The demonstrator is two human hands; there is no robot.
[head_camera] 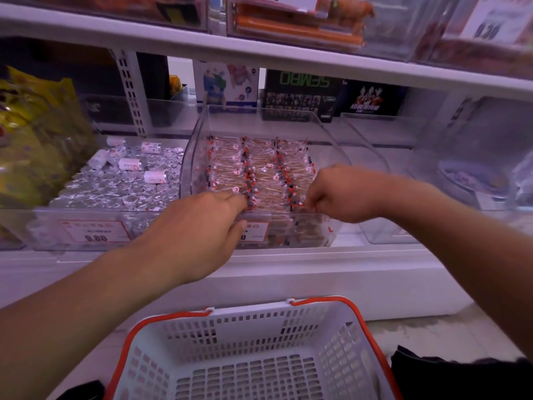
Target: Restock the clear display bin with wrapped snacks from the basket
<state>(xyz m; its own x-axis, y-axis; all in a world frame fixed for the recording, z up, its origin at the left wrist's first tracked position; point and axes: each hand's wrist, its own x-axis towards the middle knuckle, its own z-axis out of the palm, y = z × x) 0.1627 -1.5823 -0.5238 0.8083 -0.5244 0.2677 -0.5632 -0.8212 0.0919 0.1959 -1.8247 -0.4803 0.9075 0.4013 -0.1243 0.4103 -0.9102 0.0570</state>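
A clear display bin [202,125] sits on the middle shelf, filled with three neat rows of wrapped snacks [259,171] in clear wrappers with red and black ends. My left hand [202,226] reaches over the bin's front edge, its fingertips touching the nearest snacks in the left row. My right hand [340,194] is at the front right of the bin, fingers curled down and pinching a wrapped snack in the right row. The white basket [259,319] with orange rim and handles stands on the floor below me and shows no snacks inside.
Left of the bin is a clear bin of silver foil sweets [121,180] with a red price tag [95,230]. Yellow bags [34,134] lie far left. An open clear bin [375,226] stands at the right. Boxed toys [300,93] line the back, under an upper shelf [259,50].
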